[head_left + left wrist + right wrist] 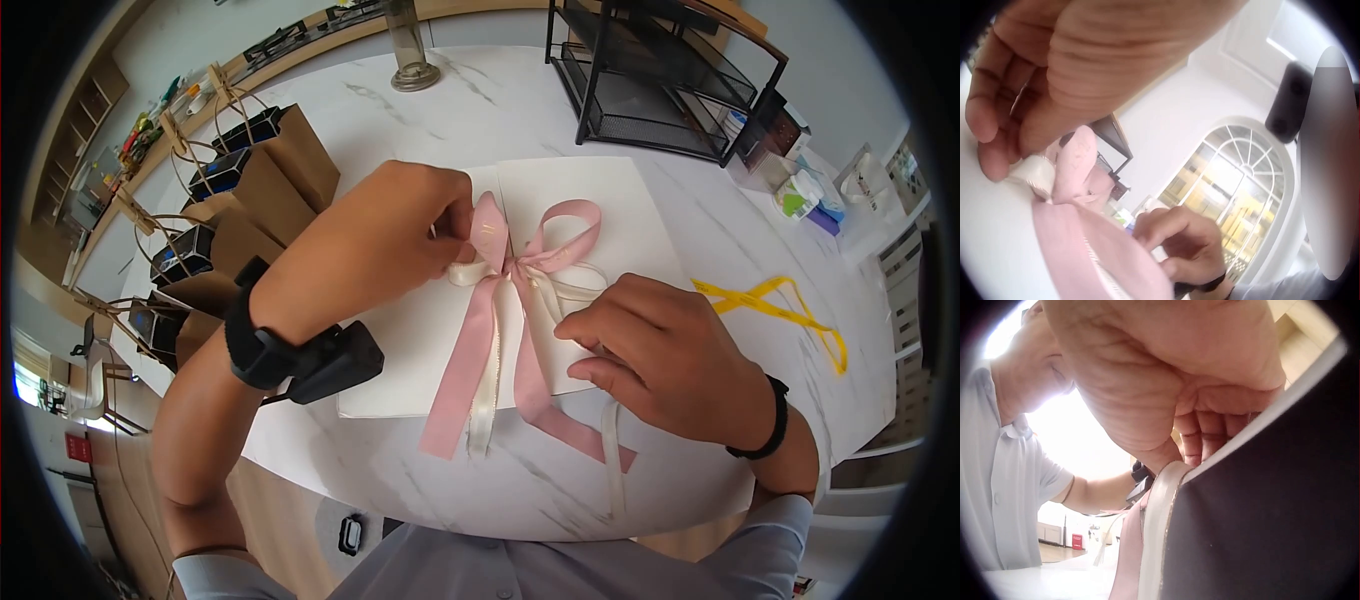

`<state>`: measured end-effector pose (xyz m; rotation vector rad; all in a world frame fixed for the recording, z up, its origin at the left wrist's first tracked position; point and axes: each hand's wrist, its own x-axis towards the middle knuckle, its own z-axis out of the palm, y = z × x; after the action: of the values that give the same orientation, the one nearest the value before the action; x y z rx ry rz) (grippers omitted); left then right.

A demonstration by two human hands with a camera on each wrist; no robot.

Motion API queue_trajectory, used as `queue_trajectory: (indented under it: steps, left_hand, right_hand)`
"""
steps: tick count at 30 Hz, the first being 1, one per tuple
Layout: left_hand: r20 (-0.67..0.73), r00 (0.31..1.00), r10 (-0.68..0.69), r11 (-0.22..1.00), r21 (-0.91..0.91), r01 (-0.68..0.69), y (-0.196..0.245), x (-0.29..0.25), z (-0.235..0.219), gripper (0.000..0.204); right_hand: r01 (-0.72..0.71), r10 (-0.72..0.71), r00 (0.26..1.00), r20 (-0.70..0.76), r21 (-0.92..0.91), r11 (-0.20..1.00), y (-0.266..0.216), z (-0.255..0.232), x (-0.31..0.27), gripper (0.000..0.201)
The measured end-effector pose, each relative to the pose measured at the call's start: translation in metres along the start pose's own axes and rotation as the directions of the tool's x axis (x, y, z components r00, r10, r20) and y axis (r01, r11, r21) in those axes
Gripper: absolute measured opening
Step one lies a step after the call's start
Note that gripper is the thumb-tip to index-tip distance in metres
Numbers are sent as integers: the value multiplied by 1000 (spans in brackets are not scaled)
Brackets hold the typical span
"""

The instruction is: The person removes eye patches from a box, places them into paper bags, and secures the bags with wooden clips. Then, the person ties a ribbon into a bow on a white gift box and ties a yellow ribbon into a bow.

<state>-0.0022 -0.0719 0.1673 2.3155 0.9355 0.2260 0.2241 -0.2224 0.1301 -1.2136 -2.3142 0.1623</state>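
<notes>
On a white flat box (410, 365) sits a bow of pink ribbon (463, 365) layered with cream ribbon (484, 405). At the bow's left side my left hand (375, 235) pinches the cream loop (1036, 172) between thumb and fingers, close beside the upright pink loop (1075, 159). My right hand (665, 355) hovers over the box's right part, next to the right cream loop. Its fingers bend loosely, with a gap between thumb and index finger. In the right wrist view, cream ribbon passes right below the thumb tip. Ribbon tails spread over the box's front edge.
Brown paper bags (300, 150) with black contents line the left side of the marble-patterned table (520, 490). A yellow ribbon (765, 298) lies at right. Farther back stand a black mesh tray rack (650, 100) and a glass vase (408, 45).
</notes>
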Motion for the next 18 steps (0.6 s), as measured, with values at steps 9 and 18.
queue_trajectory:
  steps: [9,18]
  left_hand:
    - [-53,976,213,924,336,-184,-5,9,12,16]
    - [-86,990,108,993,-46,-112,-14,0,17,9]
  right_hand:
    - [-102,100,994,36,51,993,56,-25,26,21]
    - [-224,210,972,107,141,964,50,-13,45,16]
